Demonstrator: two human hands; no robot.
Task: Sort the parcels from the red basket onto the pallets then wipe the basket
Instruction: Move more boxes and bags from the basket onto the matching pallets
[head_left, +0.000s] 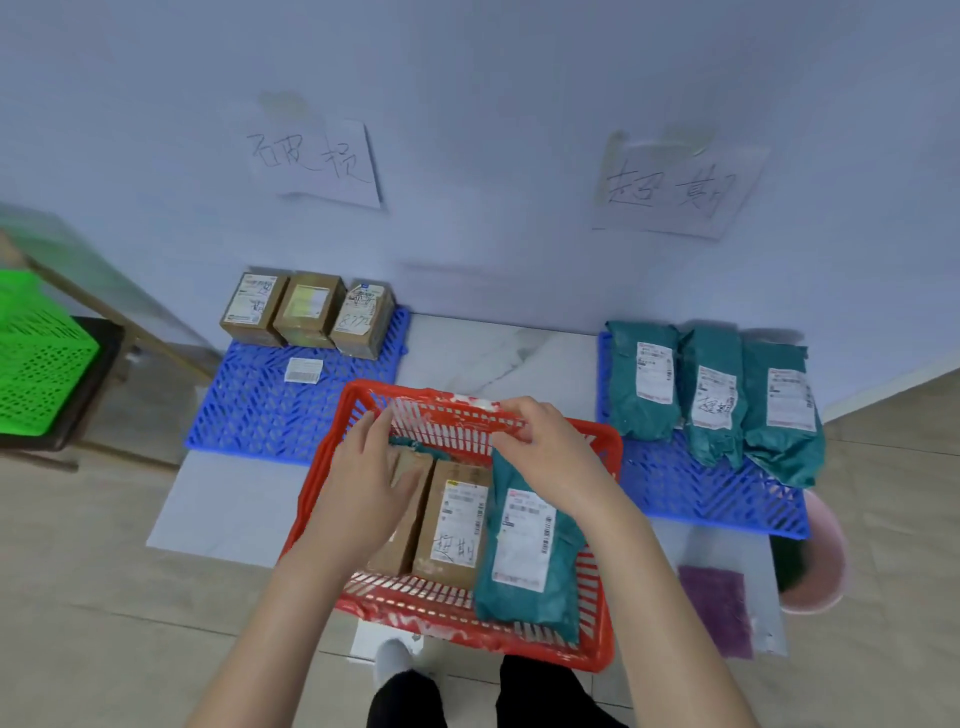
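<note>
The red basket stands on the floor in front of me, between two blue pallets. Inside it are two brown cardboard boxes side by side, one with a label and handwriting, the other partly under my left hand, plus a teal mailer bag on the right. My left hand lies over the left box with its fingers spread. My right hand hovers over the top of the teal bag by the basket's far rim, fingers curled. The left pallet holds three cardboard boxes; the right pallet holds three teal bags.
Handwritten paper signs hang on the wall above each pallet. A loose label lies on the left pallet. A purple cloth and a pink bucket sit at the right. A green crate stands at far left.
</note>
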